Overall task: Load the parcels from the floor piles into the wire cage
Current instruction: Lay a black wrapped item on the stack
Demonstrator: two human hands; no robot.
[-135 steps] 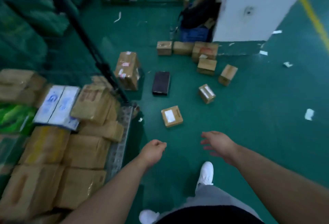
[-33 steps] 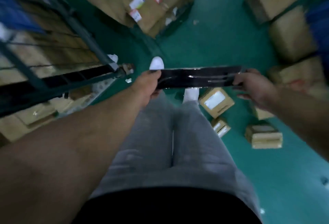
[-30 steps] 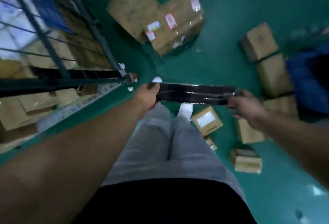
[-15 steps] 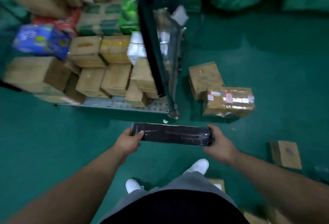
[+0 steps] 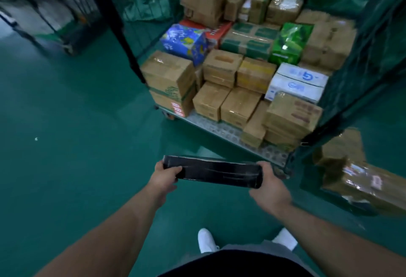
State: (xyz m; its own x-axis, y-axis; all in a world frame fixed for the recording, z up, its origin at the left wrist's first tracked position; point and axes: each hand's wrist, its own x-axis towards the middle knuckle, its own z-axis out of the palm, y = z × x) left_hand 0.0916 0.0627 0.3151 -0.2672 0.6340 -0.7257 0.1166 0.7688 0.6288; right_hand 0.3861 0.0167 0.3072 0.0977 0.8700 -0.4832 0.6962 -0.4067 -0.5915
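I hold a flat black wrapped parcel (image 5: 216,172) level in front of me, above the green floor. My left hand (image 5: 163,179) grips its left end with the thumb on top. My right hand (image 5: 269,185) grips its right end. Just ahead stands the wire cage (image 5: 228,130), open toward me, its metal deck stacked with several cardboard boxes, a blue pack (image 5: 185,43), a green pack (image 5: 289,42) and a white box (image 5: 298,84). The parcel hangs a little short of the deck's front edge.
A taped brown parcel (image 5: 362,180) lies on the floor to the right, outside the cage's side mesh (image 5: 356,74). A dark cage post (image 5: 124,34) rises at the left. Another cage frame (image 5: 55,12) stands far left. Green floor spreads to the left.
I picked the black parcel off the floor with both hands and turned toward the cage. Since half a second ago the open cage front has come into full view, closer ahead.
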